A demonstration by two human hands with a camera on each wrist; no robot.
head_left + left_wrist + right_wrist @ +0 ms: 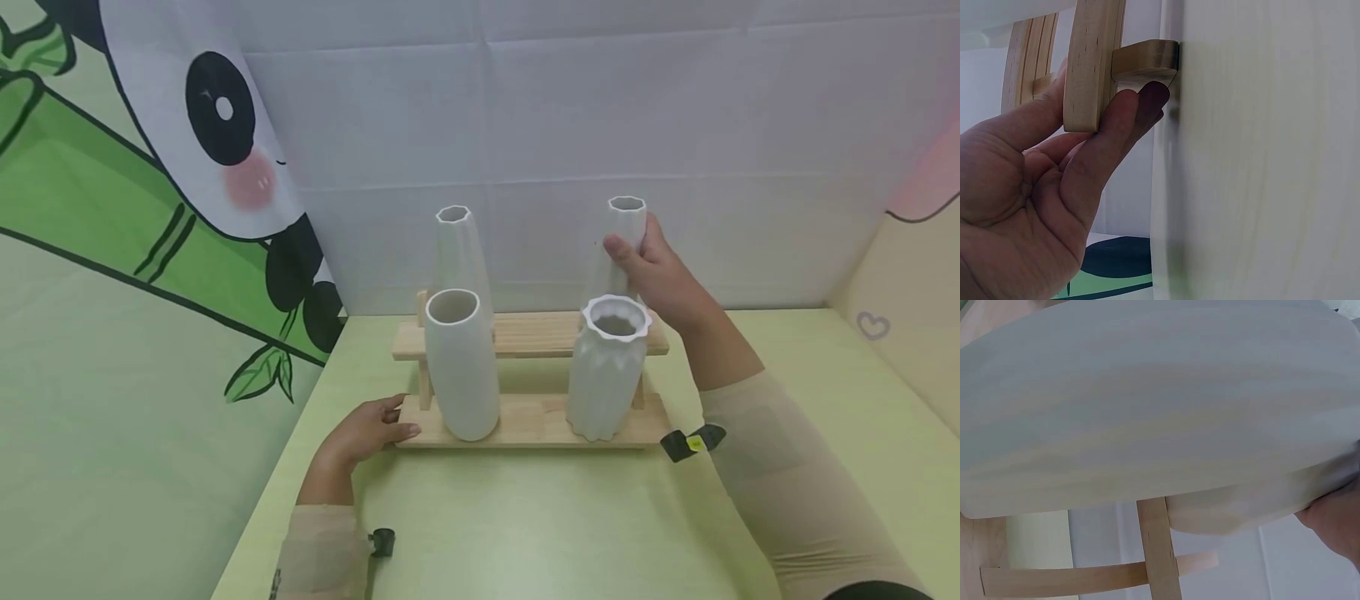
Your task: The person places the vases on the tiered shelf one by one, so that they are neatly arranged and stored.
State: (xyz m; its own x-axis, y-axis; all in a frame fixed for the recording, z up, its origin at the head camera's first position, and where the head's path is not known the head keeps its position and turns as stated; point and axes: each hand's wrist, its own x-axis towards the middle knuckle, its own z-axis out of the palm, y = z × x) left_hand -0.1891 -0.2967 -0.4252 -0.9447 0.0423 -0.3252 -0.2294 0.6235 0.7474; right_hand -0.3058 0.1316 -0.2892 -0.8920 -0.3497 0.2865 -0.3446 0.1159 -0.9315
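Observation:
On the table stands a two-step wooden rack (532, 419) with white vases on it. My left hand (366, 432) pinches the left end of its lower board; in the left wrist view the thumb and fingers lie on either side of the board (1087, 75). At the back right, my right hand (663, 279) grips a slim white vase (627, 218) with a scalloped rim, which stands upright over the upper board (532, 335). Just in front is a ribbed vase with a wavy rim (606, 379); it fills much of the right wrist view and partly hides the gripped vase (1235, 512).
A smooth cylindrical vase (462, 375) stands at the lower board's left, with a slim fluted vase (459, 258) behind it on the upper board. A white cloth backdrop (570, 108) hangs behind the pale table (510, 517). A panda-print cloth (135, 333) covers the left side.

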